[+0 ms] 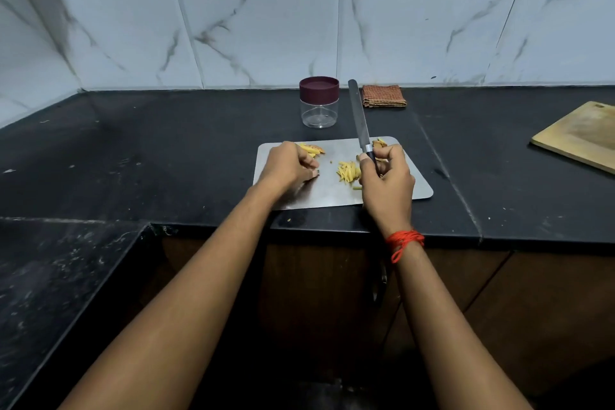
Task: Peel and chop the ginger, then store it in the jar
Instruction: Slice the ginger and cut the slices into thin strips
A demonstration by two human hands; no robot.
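Currently right hand (387, 176) grips knife (359, 120), blade lifted clear of steel board (327, 193); left hand (288, 163) curled on board's left, possibly regrouping ginger slivers (346, 172).

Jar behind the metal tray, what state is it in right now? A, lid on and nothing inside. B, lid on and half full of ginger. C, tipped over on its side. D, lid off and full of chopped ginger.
A: the jar stands upright on the counter with its dark red lid on, and its clear body shows nothing inside.
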